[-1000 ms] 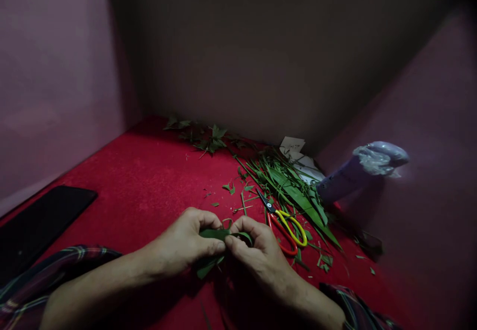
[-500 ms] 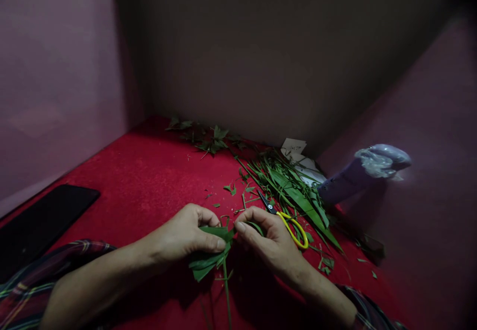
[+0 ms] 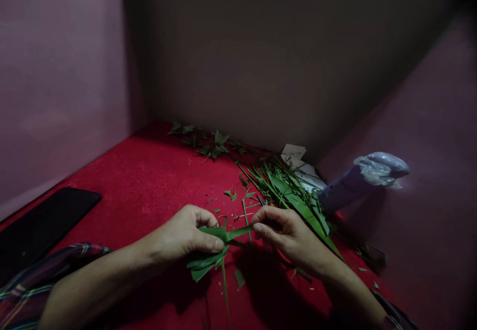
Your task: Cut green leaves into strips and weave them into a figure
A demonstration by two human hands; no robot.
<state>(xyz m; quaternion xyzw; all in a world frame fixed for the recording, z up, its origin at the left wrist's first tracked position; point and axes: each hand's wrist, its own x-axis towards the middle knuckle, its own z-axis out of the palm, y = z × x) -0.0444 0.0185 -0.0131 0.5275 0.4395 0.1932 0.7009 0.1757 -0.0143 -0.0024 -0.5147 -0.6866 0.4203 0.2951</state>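
My left hand (image 3: 190,235) is closed around a bundle of folded green leaves (image 3: 204,263), thumb pressed on top. A thin stem hangs from the bundle toward me. From its right side a narrow leaf strip (image 3: 238,232) stretches across to my right hand (image 3: 285,233), which pinches the strip's end between thumb and fingers. Behind my right hand only the dark tip of the scissors (image 3: 261,200) shows; their yellow handles are hidden.
A heap of long green leaves (image 3: 298,203) lies right of centre, beside white paper (image 3: 309,177) and a purple cylinder with plastic on its end (image 3: 345,188). Leafy sprigs (image 3: 216,146) lie at the back of the red surface (image 3: 149,181). A black flat object (image 3: 55,220) sits left.
My right hand has moved right, away from my left, with the leaf strip now drawn out straight between them. It now covers the scissors' yellow handles. My left hand has hardly moved.
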